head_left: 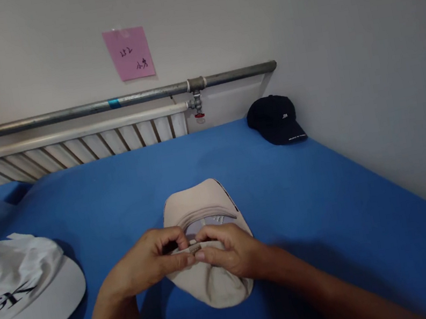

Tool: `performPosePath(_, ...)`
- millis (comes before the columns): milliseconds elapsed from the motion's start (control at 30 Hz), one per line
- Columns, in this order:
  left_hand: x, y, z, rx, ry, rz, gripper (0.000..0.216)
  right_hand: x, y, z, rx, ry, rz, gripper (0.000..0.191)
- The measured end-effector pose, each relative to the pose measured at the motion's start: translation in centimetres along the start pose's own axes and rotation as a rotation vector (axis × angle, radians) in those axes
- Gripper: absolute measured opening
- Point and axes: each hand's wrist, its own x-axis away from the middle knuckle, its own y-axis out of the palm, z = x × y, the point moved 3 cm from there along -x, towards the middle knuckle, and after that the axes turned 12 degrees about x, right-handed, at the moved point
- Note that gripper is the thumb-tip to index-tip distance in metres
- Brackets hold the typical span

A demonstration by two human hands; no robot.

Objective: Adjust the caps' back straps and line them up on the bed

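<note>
A beige baseball cap (221,283) lies on the blue surface in front of me, its brim (198,197) pointing away and its inside partly showing. My left hand (159,255) pinches the cap's back edge between thumb and fingers. From the right, my right hand (230,249) grips the same edge close by, the thumbs almost meeting. Between the fingertips shows a small part of the back strap (194,248); its fastening is mostly hidden by my fingers.
A white cap (26,289) with black letters lies at the left. Against the right wall sits a dark navy cap (273,116). Behind the blue surface (150,175) run a white radiator (104,144) and a metal pipe (66,114). A pink note (130,53) hangs on the wall.
</note>
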Motion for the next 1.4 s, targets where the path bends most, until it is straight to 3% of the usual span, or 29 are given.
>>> performPosePath(200,-0.3,0.2,0.2,0.033,0.007,0.013,0.026,-0.5,-0.5,-0.6,-0.138,-0.013,-0.055,0.012)
performPosePath(567,-0.7,0.2,0.3,-0.089,0.117,0.075,0.025,-0.7,0.2,1.1,-0.196,0.083,0.013,0.013)
performPosePath(700,-0.9,0.5,0.3,-0.047,0.140,0.044,0.022,-0.5,-0.2,0.6,-0.141,0.059,0.018,0.016)
performPosePath(967,-1.1,0.8,0.2,-0.009,0.181,0.102,0.024,-0.3,-0.4,0.7,-0.059,0.038,0.105,0.020)
performPosePath(1400,-1.3,0.8,-0.8,0.195,0.085,0.208,0.029,0.1,-0.2,0.6,0.023,0.013,0.232,0.018)
